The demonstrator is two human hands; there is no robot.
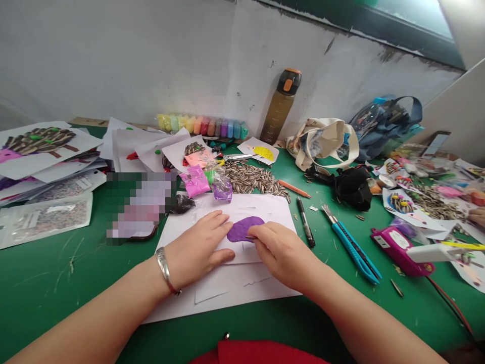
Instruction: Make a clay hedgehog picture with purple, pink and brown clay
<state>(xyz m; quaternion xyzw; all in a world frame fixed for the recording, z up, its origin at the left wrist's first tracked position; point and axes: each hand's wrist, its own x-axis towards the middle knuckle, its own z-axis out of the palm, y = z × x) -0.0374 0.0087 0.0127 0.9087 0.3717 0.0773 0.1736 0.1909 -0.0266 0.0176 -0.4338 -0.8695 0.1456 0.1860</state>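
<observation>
One flattened purple clay oval point(242, 227) on stacked white paper sheets point(242, 278), atop green table point(94, 293), between both hands. Left hand point(199, 242): palm down on paper, with fingers loosely spread, just beside clay; contact not determinable. Right hand point(284, 253): pinching small dark sliver point(250, 237), unidentifiable at this size, at lower right edge of clay. Beyond paper: sunflower-seed heap point(250, 177), orange pencil point(294, 188). Right of paper: black pen point(305, 222).

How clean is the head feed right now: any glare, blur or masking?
Head view: left hand, right hand and purple piece fairly clear; pixelated patch left of the white paper masks detail; top-right pane glaring; far-right seeds look soft.
</observation>
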